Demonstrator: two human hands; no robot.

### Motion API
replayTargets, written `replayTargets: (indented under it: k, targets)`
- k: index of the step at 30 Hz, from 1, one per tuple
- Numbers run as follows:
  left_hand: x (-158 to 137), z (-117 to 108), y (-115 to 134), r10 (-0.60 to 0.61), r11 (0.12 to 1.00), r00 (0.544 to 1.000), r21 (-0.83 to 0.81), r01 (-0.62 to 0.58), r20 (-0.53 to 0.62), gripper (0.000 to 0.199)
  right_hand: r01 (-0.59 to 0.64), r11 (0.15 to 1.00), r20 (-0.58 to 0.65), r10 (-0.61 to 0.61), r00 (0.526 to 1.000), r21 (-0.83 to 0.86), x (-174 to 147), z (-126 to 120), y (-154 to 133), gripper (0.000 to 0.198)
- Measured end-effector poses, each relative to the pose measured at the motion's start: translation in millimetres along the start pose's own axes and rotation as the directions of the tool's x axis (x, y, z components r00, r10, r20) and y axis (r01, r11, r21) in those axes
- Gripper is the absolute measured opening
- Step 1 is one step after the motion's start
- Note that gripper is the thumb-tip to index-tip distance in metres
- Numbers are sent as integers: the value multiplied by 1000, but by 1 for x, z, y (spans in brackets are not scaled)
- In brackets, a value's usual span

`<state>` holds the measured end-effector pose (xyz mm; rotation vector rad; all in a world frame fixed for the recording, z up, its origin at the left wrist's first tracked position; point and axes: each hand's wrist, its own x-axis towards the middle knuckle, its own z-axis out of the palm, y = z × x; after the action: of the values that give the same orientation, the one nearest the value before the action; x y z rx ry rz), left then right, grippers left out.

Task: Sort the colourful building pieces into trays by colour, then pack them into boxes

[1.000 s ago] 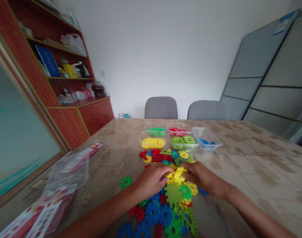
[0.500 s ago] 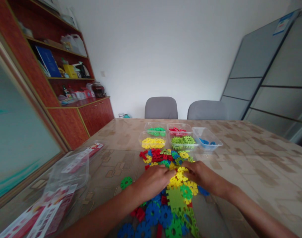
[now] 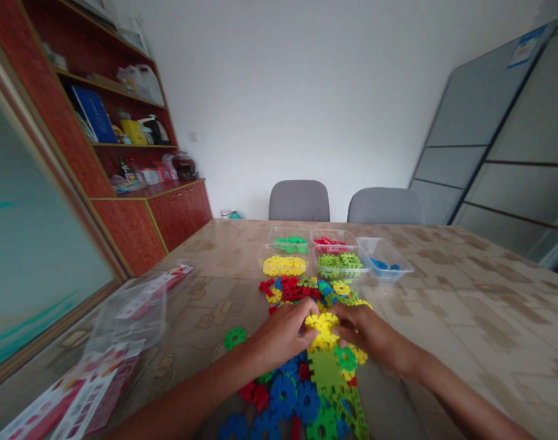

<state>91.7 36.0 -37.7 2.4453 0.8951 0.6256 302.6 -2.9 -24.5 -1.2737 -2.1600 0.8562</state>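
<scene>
Yellow notched plastic discs (image 3: pixel 323 329) are gathered between my two hands over a long pile of building pieces. My left hand (image 3: pixel 290 327) has its fingers curled on the left side of these discs. From the right, my right hand (image 3: pixel 359 325) grips them with bent fingers; some fingertips are hidden. Just below lie a light green square plate (image 3: pixel 327 370) and a green notched disc (image 3: pixel 346 358). Blue discs (image 3: pixel 283 396) and red pieces (image 3: pixel 260 397) lie nearer to me. More red pieces (image 3: pixel 292 287) sit beyond my hands.
Behind the pile stand clear tubs of sorted pieces: green (image 3: pixel 291 245), yellow (image 3: pixel 284 265), red (image 3: pixel 330 243), light green (image 3: pixel 340 264) and blue (image 3: pixel 384 265). A lone green disc (image 3: pixel 234 338) lies left. Clear packaging with printed card (image 3: pixel 95 366) lies at the table's left edge.
My hands have come closer together around the yellow discs, which now sit bunched between them. My left hand's fingers have curled more. The tubs look unchanged.
</scene>
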Motion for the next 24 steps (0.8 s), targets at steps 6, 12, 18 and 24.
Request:
replayTargets:
  k: [6,12,18,24]
  targets:
    - [1,5,-4,-36,992,999,-123,35,-9,30,8,992,35,-13,999,129,0,3,1,10]
    - [2,4,-3,-17,959,1000,-281,23,24,24,-78,952,-7,84,996,297,2,9,-1,27]
    - [6,2,-10,-50,935,998,-353,30,-46,17,37,976,-49,-27,998,216,0,-1,-3,26]
    - [44,-40,-40,-197,929,951,-356,103,-239,8,27,999,-131,-24,991,21,-2,-12,-3,22]
